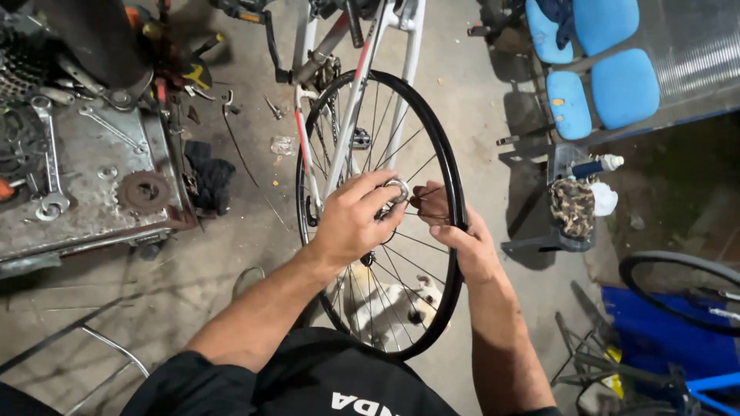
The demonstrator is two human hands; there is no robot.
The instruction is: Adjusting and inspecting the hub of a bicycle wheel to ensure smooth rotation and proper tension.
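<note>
A black bicycle wheel rim [456, 254] with thin spokes stands upright in a white and red bike frame [351, 108]. My left hand [356, 217] is closed on a small round metal spoke wrench [398, 190] at the middle of the wheel, near the hub. My right hand [461, 235] reaches through from the right side of the rim, its fingers pinching a spoke next to the wrench. Both forearms come up from the bottom of the view. A light-coloured dog [393, 304] lies on the floor behind the spokes.
A grey metal workbench [85, 208] at left carries spanners [46, 146], washers and a rusty sprocket [144, 191]. Blue seats [609, 85] stand at upper right, a small stand with a bottle and rags [574, 204] below them. Another wheel [682, 289] and a blue frame are at lower right.
</note>
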